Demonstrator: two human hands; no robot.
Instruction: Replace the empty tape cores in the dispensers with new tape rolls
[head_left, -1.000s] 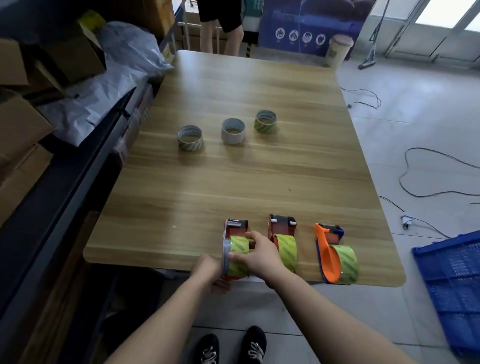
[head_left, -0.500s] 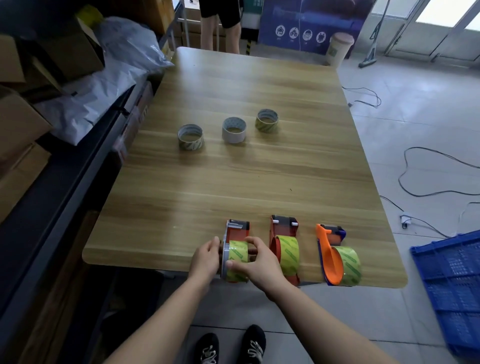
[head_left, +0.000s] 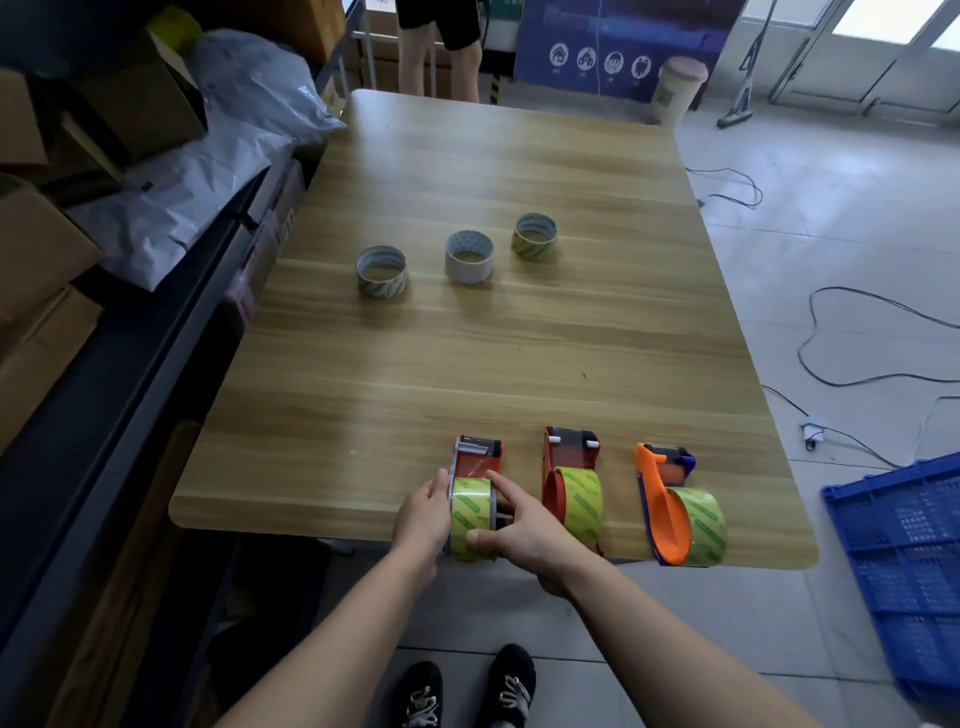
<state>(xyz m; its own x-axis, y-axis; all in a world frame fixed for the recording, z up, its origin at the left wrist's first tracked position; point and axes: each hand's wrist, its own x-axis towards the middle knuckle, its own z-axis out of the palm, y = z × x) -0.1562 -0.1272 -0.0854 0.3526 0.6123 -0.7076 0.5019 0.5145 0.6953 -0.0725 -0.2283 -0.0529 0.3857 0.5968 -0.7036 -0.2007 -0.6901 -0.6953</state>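
Three dispensers (head_left: 571, 452) sit along the near edge of the surface (head_left: 467, 364), each loaded with green tape, and three empty cores (head_left: 469, 256) line up farther back. Left hand (head_left: 423, 517) grips the leftmost dispenser (head_left: 475, 460) by its left side, while right hand (head_left: 524, 530) fingers (head_left: 501, 480) pinch its tape roll (head_left: 470, 512).

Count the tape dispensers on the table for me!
3, in a row along the near edge of the table: the left dispenser, gripped by the left hand and right hand; the middle dispenser; the orange dispenser on the right. None seems hidden.
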